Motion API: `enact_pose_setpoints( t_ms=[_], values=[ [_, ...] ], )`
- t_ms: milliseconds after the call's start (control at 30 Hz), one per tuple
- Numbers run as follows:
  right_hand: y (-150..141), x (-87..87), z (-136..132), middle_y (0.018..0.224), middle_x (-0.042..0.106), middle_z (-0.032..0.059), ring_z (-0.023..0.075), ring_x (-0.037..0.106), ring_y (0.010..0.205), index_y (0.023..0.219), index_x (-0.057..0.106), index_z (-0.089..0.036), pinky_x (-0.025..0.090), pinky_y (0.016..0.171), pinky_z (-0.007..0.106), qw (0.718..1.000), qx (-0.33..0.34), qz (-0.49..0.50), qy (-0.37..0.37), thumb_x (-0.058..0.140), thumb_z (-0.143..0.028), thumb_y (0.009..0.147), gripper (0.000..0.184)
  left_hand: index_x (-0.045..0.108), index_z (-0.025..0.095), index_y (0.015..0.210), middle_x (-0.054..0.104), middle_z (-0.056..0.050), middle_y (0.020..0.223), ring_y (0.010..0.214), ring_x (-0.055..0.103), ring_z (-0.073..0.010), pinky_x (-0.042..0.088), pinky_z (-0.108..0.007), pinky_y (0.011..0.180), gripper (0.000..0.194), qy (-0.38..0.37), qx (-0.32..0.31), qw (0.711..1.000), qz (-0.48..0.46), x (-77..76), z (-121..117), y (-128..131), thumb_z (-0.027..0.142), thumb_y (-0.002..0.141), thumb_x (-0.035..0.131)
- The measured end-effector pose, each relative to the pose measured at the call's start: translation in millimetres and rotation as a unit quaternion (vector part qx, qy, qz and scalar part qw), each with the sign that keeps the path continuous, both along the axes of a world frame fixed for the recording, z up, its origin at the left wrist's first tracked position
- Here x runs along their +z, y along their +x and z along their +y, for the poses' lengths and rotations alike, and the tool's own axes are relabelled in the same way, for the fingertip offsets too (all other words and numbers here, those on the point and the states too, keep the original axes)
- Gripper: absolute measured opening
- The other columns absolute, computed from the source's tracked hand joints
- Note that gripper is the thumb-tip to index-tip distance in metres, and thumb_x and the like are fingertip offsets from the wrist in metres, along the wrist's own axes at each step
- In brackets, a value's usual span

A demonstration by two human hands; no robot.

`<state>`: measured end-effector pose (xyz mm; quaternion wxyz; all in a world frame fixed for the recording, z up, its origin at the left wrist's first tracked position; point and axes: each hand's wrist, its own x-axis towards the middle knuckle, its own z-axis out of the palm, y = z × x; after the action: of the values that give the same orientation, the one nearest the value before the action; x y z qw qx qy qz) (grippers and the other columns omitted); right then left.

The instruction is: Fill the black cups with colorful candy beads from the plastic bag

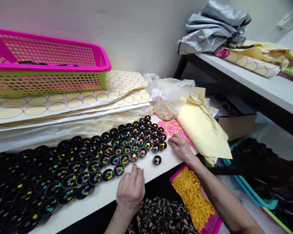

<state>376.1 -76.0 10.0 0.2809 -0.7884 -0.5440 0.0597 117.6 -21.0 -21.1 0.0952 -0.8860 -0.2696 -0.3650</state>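
Many small black cups (117, 150) stand in tight rows on the white table, with bright coloured beads inside. At the front edge of the rows is my left hand (131, 188), its fingers curled together; what they hold, if anything, is hidden. My right hand (180, 148) rests by the right end of the rows, fingertips pinched close to a black cup (163, 145). Nothing can be made out between them. One cup (157, 160) stands apart from the others, between my hands. Just beyond my right hand, pink and yellow pieces (172, 127) lie spread on the table.
A pink and green basket (104, 61) sits on sticker sheets (88, 101) at the back left. Behind the pieces are a plastic bag of beads (162, 110) and yellow paper (200, 126). Yellow rings (190, 191) fill a pink basket below. A shelf (258, 76) rises at right.
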Motion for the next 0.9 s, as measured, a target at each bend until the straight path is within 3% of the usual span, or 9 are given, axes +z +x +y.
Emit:
enact_pose_setpoints(
  t_ms=[267, 433, 733, 900],
  values=[
    [-5, 0.4, 1, 0.077, 0.053, 0.0037, 0.0162, 0.049, 0.073, 0.077, 0.051, -0.020, 0.035, 0.065, 0.027, 0.994, 0.030, -0.059, -0.082, 0.038, -0.015, 0.087, 0.017, 0.060, 0.010, 0.098, 0.065, -0.013, 0.104, 0.067, 0.049, -0.0174, 0.039, -0.032, 0.060, 0.030, -0.016, 0.003, 1.000, 0.015, -1.6, -4, -3, 0.014, 0.070, 0.069],
    [-11, 6.2, 4, 0.073, 0.055, 0.0030, 0.0157, 0.049, 0.068, 0.076, 0.050, -0.019, 0.032, 0.061, 0.026, 0.988, -0.033, -0.042, -0.144, 0.040, -0.021, 0.087, 0.015, 0.060, 0.010, 0.097, 0.065, -0.013, 0.104, 0.068, 0.049, -0.0180, 0.039, -0.032, 0.059, 0.029, -0.016, 0.010, 1.000, 0.018, -2.6, -5, -4, 0.015, 0.070, 0.069],
    [-10, 3.8, 10, 0.076, 0.060, 0.0050, 0.0177, 0.054, 0.073, 0.074, 0.054, -0.018, 0.035, 0.065, 0.027, 0.991, -0.070, -0.016, -0.108, 0.042, -0.023, 0.085, 0.018, 0.061, 0.009, 0.097, 0.064, -0.015, 0.105, 0.067, 0.048, -0.0176, 0.040, -0.032, 0.060, 0.029, -0.027, 0.007, 1.000, 0.010, -1.2, -6, -6, 0.014, 0.070, 0.069],
    [-13, -2.8, 7, 0.078, 0.058, 0.0053, 0.0171, 0.054, 0.073, 0.076, 0.055, -0.019, 0.036, 0.066, 0.027, 0.994, -0.036, -0.042, -0.098, 0.038, -0.023, 0.087, 0.020, 0.061, 0.009, 0.096, 0.065, -0.016, 0.104, 0.066, 0.048, -0.0170, 0.040, -0.032, 0.059, 0.027, -0.029, 0.008, 1.000, -0.003, -1.8, -5, -6, 0.013, 0.070, 0.068]
  ],
)
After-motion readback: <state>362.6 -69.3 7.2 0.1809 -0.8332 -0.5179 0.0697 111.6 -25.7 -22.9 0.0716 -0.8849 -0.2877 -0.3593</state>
